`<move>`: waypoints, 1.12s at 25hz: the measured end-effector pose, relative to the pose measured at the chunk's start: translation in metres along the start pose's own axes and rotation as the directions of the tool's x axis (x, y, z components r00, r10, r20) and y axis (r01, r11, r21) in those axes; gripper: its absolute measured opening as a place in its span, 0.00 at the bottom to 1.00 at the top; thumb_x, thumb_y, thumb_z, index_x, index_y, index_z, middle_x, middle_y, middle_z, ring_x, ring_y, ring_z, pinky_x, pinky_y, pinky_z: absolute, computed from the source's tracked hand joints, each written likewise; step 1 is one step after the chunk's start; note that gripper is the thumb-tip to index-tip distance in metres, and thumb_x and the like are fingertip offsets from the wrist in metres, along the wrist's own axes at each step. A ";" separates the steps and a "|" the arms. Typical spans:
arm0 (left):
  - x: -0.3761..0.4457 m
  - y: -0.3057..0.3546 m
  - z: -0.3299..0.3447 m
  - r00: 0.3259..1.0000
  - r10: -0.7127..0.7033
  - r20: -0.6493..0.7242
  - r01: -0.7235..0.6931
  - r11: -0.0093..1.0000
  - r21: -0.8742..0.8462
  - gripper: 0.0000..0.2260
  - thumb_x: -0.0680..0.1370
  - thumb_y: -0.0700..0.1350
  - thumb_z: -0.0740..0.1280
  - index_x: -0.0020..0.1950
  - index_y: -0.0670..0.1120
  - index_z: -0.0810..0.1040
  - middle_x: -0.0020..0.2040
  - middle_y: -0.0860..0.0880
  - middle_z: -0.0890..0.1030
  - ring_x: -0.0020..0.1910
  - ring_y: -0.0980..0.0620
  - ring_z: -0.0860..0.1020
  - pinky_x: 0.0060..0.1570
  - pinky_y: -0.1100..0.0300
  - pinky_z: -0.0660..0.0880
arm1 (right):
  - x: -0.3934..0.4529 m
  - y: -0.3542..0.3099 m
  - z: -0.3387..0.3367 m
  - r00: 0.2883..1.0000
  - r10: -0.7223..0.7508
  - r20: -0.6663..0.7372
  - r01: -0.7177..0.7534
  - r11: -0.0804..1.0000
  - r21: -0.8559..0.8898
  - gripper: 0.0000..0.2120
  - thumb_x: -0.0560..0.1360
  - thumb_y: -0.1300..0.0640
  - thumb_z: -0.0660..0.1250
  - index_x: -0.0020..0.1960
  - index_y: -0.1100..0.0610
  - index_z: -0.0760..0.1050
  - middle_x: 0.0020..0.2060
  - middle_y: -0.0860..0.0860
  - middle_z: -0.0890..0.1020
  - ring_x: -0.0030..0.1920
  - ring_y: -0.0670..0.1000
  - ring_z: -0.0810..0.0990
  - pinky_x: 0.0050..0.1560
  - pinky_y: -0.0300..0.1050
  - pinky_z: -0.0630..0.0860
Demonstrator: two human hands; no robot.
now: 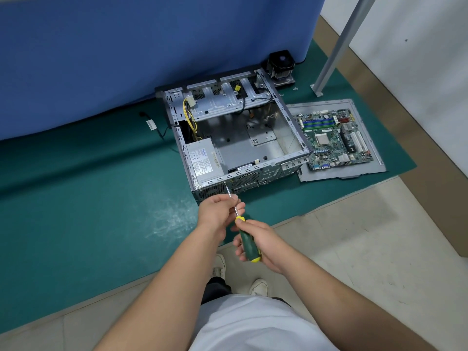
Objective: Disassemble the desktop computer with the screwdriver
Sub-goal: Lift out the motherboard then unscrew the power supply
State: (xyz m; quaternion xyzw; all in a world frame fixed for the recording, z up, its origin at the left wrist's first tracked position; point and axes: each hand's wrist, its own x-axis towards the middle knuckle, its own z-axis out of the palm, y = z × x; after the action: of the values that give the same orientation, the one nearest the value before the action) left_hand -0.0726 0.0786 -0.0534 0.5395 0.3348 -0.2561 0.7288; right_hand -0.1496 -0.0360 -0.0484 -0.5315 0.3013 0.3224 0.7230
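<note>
Fingers [234,202] of the left hand [217,209] pinch the screwdriver [247,239] shaft; the right hand [263,243] wraps its handle. Its tip points up-left, away from both, touching the computer case [235,138] rear edge.

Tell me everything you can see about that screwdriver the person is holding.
The screwdriver has a dark green handle with yellow ends and a thin bare metal shaft. The right hand grips the handle; the left hand pinches the shaft. It slants up and away, its tip at the rear panel of the computer case, beside the power supply.
</note>
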 end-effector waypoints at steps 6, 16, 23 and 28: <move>-0.002 0.003 -0.004 0.987 -0.021 0.160 0.032 0.997 -0.069 0.09 0.85 0.35 0.60 0.60 0.36 0.78 0.53 0.38 0.86 0.51 0.43 0.86 0.52 0.51 0.84 | -0.002 0.002 -0.003 1.000 0.002 0.015 -0.003 0.998 0.059 0.10 0.83 0.54 0.66 0.54 0.62 0.77 0.34 0.55 0.80 0.30 0.51 0.77 0.31 0.42 0.76; -0.003 0.002 -0.003 0.999 0.034 0.022 -0.036 0.994 0.102 0.01 0.80 0.33 0.69 0.51 0.37 0.80 0.43 0.40 0.84 0.37 0.49 0.85 0.35 0.58 0.83 | -0.001 0.001 -0.002 0.999 -0.013 -0.035 0.015 0.999 0.042 0.14 0.81 0.48 0.68 0.53 0.59 0.75 0.34 0.55 0.81 0.29 0.51 0.78 0.29 0.41 0.76; 0.000 -0.010 0.008 0.995 -0.006 0.103 0.003 1.000 0.031 0.06 0.83 0.33 0.63 0.57 0.38 0.79 0.49 0.40 0.87 0.46 0.46 0.86 0.50 0.52 0.84 | 0.000 0.009 -0.019 0.998 -0.009 -0.055 0.015 0.994 0.105 0.14 0.83 0.50 0.66 0.53 0.62 0.77 0.33 0.53 0.80 0.29 0.50 0.77 0.29 0.41 0.76; 0.004 -0.017 0.009 0.998 0.065 -0.027 -0.060 0.987 0.150 0.08 0.75 0.38 0.77 0.47 0.41 0.79 0.34 0.44 0.81 0.33 0.48 0.80 0.37 0.55 0.81 | 0.002 0.010 -0.014 0.990 -0.087 -0.108 0.089 0.996 0.018 0.10 0.80 0.55 0.72 0.51 0.58 0.73 0.34 0.53 0.81 0.30 0.50 0.79 0.31 0.44 0.78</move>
State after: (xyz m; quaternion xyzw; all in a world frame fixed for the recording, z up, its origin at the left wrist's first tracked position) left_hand -0.0804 0.0652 -0.0647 0.6067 0.3094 -0.2487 0.6887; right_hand -0.1573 -0.0469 -0.0592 -0.5524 0.3198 0.2577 0.7254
